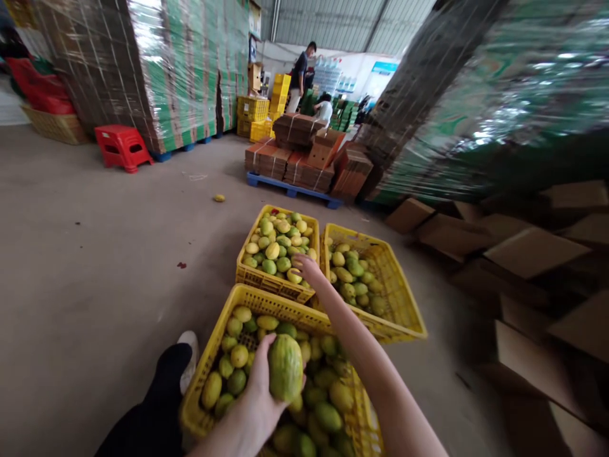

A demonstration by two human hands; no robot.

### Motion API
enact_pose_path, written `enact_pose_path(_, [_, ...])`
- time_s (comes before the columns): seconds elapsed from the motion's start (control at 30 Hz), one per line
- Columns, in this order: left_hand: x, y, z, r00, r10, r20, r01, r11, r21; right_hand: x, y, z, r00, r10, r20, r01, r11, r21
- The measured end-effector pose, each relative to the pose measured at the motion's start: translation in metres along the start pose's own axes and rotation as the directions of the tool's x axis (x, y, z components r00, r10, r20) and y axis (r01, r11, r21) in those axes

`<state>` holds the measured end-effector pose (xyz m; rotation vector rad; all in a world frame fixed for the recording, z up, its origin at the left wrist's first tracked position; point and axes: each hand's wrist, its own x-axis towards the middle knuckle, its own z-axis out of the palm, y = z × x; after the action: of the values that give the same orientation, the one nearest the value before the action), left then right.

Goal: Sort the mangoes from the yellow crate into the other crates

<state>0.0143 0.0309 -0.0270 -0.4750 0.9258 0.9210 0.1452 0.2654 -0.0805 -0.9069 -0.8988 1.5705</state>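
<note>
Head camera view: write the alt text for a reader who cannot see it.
The person's left hand holds a green-yellow fruit above a yellow crate of similar fruit; the right hand is stretched over another fruit crate ahead. A third fruit crate stands to that one's right. Farther back are a red stool and bundled cardboard on a blue pallet.

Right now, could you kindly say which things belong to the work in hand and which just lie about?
In hand: green fruit in the left hand; right hand; three yellow fruit crates.
Lying about: red stool; loose fruit on the floor; cardboard boxes.
</note>
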Motion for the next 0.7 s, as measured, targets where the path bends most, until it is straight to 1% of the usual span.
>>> enact_pose_path(0.03, [-0.002,0.0,0.0,1.0,0.005,0.01,-0.005,1.0,0.009,-0.019,-0.002,-0.005,0.997,0.07,-0.039,-0.073,0.993,-0.088])
enact_pose_path(0.1, [-0.005,0.001,0.0,0.999,0.014,0.031,-0.015,0.999,0.032,-0.058,-0.011,-0.015,0.975,0.173,-0.142,-0.202,0.953,-0.225])
enact_pose_path(0.17, [-0.007,0.0,0.0,0.999,0.013,0.044,-0.016,0.998,0.066,-0.096,-0.023,-0.022,0.95,0.226,-0.216,-0.286,0.907,-0.308])
enact_pose_path(0.23, [-0.011,0.0,0.0,0.999,0.002,0.05,-0.007,0.994,0.111,-0.131,-0.037,-0.028,0.934,0.241,-0.265,-0.328,0.872,-0.363])
enact_pose_path(0.33, [-0.015,0.0,-0.001,0.997,-0.027,0.071,0.014,0.984,0.177,-0.171,-0.057,-0.032,0.927,0.227,-0.299,-0.341,0.843,-0.417])
enact_pose_path(0.43, [-0.017,0.004,-0.004,0.995,-0.016,0.096,-0.002,0.982,0.187,-0.195,-0.068,-0.031,0.931,0.218,-0.293,-0.339,0.814,-0.471])
enact_pose_path(0.53, [-0.014,0.013,-0.009,0.995,0.039,0.095,-0.054,0.984,0.168,-0.207,-0.068,-0.021,0.946,0.211,-0.246,-0.313,0.792,-0.524])
enact_pose_path(0.6, [-0.012,0.02,-0.012,0.994,0.073,0.079,-0.086,0.982,0.168,-0.213,-0.064,-0.013,0.955,0.214,-0.207,-0.293,0.8,-0.524])
enact_pose_path(0.7, [-0.012,0.03,-0.014,0.991,0.117,0.071,-0.128,0.977,0.173,-0.223,-0.056,-0.001,0.959,0.242,-0.149,-0.284,0.829,-0.481])
